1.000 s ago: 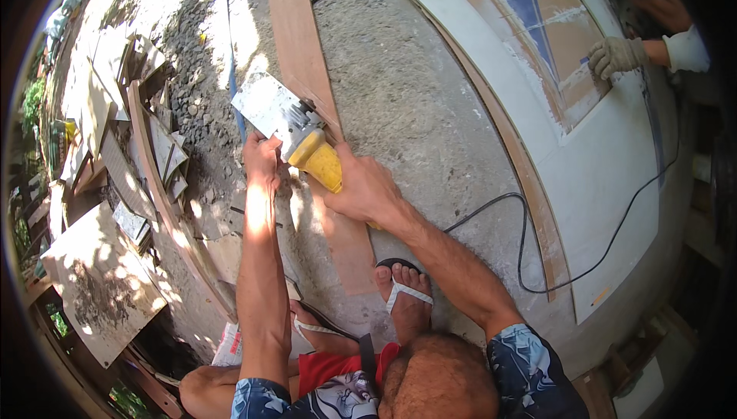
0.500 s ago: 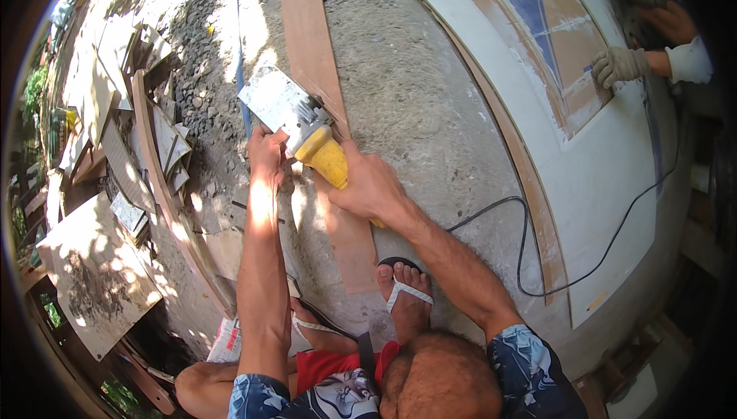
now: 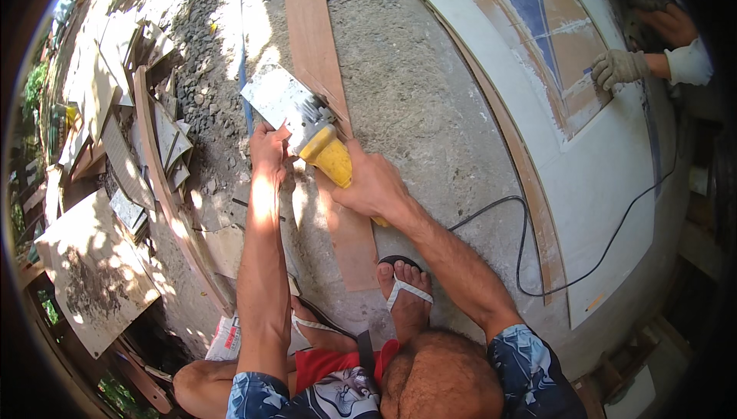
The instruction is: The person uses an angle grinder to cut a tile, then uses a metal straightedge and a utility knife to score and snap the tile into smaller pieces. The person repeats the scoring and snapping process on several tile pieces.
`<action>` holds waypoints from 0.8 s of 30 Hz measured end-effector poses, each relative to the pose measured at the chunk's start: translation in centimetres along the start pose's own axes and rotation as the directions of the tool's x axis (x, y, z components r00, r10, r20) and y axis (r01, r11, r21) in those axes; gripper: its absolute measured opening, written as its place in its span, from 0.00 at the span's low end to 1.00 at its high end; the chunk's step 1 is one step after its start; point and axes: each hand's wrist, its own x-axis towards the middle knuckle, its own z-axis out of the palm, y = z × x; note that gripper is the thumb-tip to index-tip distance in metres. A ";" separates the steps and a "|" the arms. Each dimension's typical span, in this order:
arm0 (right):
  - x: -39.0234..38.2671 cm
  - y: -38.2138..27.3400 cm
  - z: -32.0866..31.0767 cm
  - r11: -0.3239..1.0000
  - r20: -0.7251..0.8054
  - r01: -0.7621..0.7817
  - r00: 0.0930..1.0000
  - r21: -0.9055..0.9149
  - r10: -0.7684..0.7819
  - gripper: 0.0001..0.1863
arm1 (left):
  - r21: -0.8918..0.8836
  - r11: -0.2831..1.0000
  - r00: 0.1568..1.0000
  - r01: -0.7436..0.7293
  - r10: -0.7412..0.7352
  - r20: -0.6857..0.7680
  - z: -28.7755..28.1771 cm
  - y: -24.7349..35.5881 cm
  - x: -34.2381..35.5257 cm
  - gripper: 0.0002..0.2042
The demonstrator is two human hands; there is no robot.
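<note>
My right hand [image 3: 368,181] is closed round the yellow body of an angle grinder [image 3: 328,156], whose metal head lies against a white speckled rectangular piece [image 3: 269,95], tile-like. My left hand [image 3: 269,146] is closed on the lower edge of that piece, just left of the grinder. Both are held over a long reddish wooden plank [image 3: 311,20] on rough concrete. Whatever disc the grinder carries is mostly hidden by the piece.
Broken boards and tiles [image 3: 115,97] are heaped at left beside rubble. At right lies a long white panel [image 3: 599,227] with a brown section, crossed by a black cord [image 3: 522,250]. Another person's gloved hand [image 3: 618,67] rests on it. My sandalled feet [image 3: 407,300] are below.
Since a second ago, my hands, the grinder and the white piece have shifted slightly right in view, along with much of the background. My grip looks the same.
</note>
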 end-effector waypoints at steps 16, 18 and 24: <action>-0.6 0.4 0.2 1.000 -0.017 0.015 1.000 -0.016 -0.015 0.34 | -0.008 1.000 0.999 -0.008 0.008 -0.037 0.3 0.4 -0.3 0.04; -0.7 0.4 0.2 1.000 -0.018 0.015 1.000 -0.008 -0.015 0.34 | -0.014 1.000 0.999 -0.003 0.002 -0.045 0.2 0.4 -0.3 0.04; -1.5 0.8 -0.2 1.000 -0.021 -0.004 1.000 0.014 0.005 0.33 | 0.048 0.999 1.000 0.005 -0.005 0.000 0.4 0.5 -0.3 0.08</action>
